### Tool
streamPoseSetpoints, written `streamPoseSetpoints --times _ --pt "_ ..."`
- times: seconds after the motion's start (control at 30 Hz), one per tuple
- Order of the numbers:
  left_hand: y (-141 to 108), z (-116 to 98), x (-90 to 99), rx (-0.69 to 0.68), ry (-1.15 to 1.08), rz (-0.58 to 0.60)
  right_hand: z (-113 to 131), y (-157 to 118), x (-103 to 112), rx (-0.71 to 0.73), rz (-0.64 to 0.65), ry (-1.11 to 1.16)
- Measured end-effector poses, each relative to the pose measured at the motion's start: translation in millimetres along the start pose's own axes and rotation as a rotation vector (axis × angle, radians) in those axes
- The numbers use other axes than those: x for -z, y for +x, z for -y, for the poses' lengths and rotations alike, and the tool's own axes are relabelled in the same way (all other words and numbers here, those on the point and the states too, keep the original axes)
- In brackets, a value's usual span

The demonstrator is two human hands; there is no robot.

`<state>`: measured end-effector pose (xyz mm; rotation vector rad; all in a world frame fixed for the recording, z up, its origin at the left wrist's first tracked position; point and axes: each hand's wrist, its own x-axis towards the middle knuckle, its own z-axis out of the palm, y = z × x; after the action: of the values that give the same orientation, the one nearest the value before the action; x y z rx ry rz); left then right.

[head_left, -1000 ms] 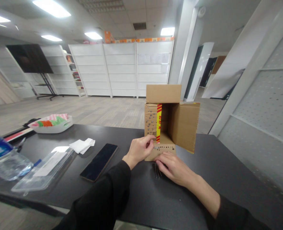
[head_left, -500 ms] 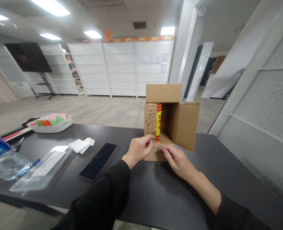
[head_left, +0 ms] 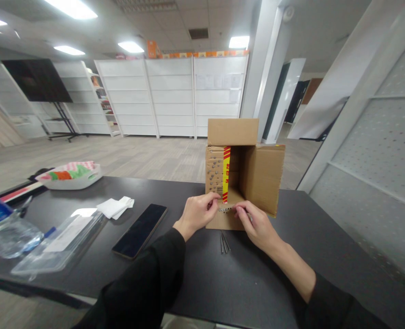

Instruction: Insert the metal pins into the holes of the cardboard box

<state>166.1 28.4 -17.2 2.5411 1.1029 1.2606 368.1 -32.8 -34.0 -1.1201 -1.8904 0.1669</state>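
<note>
Left fingers: narrow, hold unclear | right fingers: pinched, contents unclear | cardboard box: beyond both | nails: nearer than both

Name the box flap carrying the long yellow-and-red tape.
The left flap, its tape running down one edge; the top flap, right flap and bottom flap show no such strip.

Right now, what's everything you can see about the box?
A brown box, seemingly cardboard, stands open-fronted on the table. Its top flap sticks up, right flap swings outward, bottom flap comes forward. Grey dots speckle the left panel beside yellow-and-red tape; small dots mark the bottom flap. The left hand and right hand are close; contact is unclear.
</note>
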Motion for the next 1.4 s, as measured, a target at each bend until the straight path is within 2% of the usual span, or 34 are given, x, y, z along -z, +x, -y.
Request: streamPoseSetpoints --times 0.33,1.4 --pt "-0.4 0.8 -1.2 0.005 0.006 -0.001 -2.8 0.2 -2.8 -0.040 -0.024 0.017" --pt "-0.7 1.4 -2.6 0.009 0.020 0.010 -5.2 3.2 -8.4 -0.004 -0.010 0.021"
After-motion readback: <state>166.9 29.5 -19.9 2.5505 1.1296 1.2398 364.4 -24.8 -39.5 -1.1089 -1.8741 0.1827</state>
